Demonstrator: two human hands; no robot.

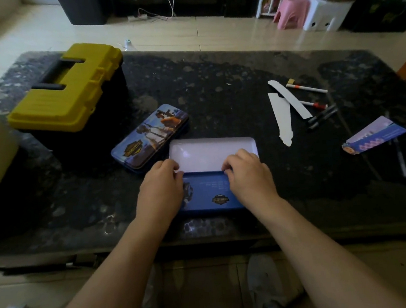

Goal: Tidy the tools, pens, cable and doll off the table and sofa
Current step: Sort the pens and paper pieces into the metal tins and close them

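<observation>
Fingers [172, 167] of the left hand [159, 186] and right hand [248, 174] curl over the middle seam of an open blue pencil tin [213, 152] at the table's [213, 76] near edge, gripping it. Its pale inside holds nothing visible. At the far left corner sits a closed yellow toolbox [84, 99], with a second printed tin [150, 135] just beside the open one. Toward the right edge, several pens [321, 115] lie loose beside white paper strips [282, 119], and more seem to lie by a printed card [374, 134]. By this showing, the pens are not yet packed away. No cable, doll or loose tools can be seen.
</observation>
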